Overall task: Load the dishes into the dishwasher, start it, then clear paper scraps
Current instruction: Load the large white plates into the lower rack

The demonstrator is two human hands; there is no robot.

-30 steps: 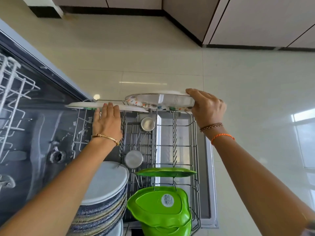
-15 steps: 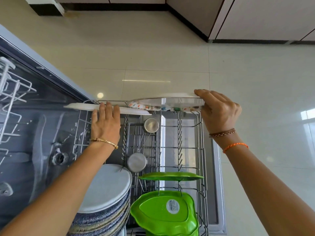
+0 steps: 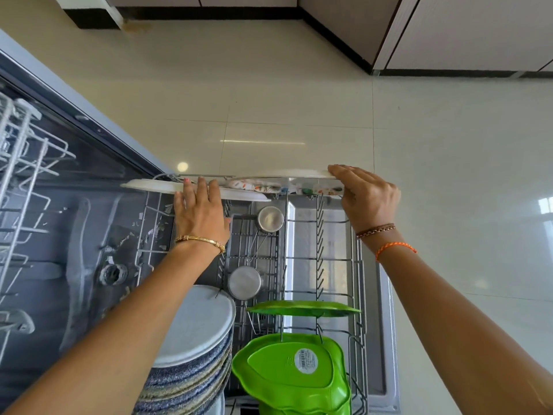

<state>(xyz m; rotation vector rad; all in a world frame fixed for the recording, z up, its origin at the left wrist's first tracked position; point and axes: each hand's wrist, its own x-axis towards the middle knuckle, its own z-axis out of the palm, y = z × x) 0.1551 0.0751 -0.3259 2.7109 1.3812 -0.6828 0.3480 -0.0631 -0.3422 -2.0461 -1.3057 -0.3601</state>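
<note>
The dishwasher's lower rack (image 3: pixel 356 265) is pulled out over the open door. At its far end stand two plates on edge: a plain white plate (image 3: pixel 149 186) on the left and a patterned plate (image 3: pixel 269 182) on the right. My left hand (image 3: pixel 202 214) rests with straight fingers against the white plate. My right hand (image 3: pixel 366 196) grips the right rim of the patterned plate. Paper scraps (image 3: pixel 143 232) lie on the tub floor at left.
A stack of speckled plates (image 3: pixel 191 348) and green plastic dishes (image 3: pixel 287 366) fill the near end of the rack; another green plate (image 3: pixel 302 308) stands behind them. Two steel cups (image 3: pixel 269 218) sit mid-rack. The white upper rack (image 3: pixel 21 151) is at far left. Tiled floor lies beyond.
Both hands have stayed on the two plates at the rack's far end; the patterned plate has settled slightly lower and flatter. The view shifted a little.
</note>
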